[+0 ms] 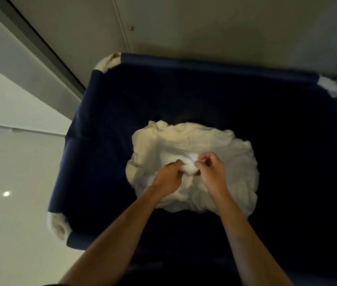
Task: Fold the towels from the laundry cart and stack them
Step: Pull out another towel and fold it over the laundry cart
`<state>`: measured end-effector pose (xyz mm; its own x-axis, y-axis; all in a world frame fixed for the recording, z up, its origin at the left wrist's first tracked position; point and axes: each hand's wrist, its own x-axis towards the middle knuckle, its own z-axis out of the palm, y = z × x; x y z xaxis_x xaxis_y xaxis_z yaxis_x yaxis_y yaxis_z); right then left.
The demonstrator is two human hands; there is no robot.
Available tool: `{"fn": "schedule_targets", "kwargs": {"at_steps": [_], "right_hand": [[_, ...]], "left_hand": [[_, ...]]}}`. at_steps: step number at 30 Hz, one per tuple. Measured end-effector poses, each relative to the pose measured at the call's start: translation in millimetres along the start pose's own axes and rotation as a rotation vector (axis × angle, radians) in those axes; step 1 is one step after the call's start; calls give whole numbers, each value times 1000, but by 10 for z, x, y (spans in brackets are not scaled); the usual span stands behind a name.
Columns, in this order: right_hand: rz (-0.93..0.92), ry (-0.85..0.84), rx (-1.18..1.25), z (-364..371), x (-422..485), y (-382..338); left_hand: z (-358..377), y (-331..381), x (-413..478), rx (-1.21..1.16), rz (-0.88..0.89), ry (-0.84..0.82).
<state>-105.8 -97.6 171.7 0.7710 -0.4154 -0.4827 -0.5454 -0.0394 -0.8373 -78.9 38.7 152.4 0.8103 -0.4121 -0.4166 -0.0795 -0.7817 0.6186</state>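
Left grip [169,175] and right grip [211,168] both pinch the towel [196,139] in the cart [93,145].

A single wide-angle view from the person's head looks steeply down into the cart [93,141], which sits close below and fills most of the frame. Forearms [122,234] enter from the bottom edge; the towels [215,141] lie near centre. Floor [8,182] shows at left, a wall [204,27] along the top.

Both arms are bare — left forearm [111,240] at lower centre, right forearm [250,244] at lower right, left hand [168,178] and right hand [211,172] mid-frame. A thin dark strip [52,284] at the bottom edge may be a sleeve — too little shows.
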Motion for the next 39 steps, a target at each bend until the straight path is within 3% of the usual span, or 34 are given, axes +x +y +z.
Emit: {"fn": "schedule_targets", "kwargs": {"at_steps": [5,11,16,20,24,28,30,35,39], "right_hand": [[-145,-76,92,-472,-247,-264],[-170,-127,-134,-823,-515,-157],[-138,-174,-565,-919,-587,6],[-186,-106,-586,-923,-613,-213],[-285,-26,-546,-878,-660,-527],[-304,65,-480,-862,-636,-777],[-318,77,-449,-855,-628,-847],[-318,47,-381,-834,-642,-924],[-240,-108,-388,-875,-642,-907]], "left_hand": [[-243,683,-143,-65,35,174],[-417,1289,-254,-192,87,302],[-663,1527,-286,-258,101,378],[-806,1535,-268,-305,31,434],[-777,1391,-286,-243,-49,294],[-586,1240,-396,-1,1,-169],[-467,1183,-465,52,20,-297],[-357,1084,-435,18,60,-116],[-544,1125,-355,-36,87,20]]}}
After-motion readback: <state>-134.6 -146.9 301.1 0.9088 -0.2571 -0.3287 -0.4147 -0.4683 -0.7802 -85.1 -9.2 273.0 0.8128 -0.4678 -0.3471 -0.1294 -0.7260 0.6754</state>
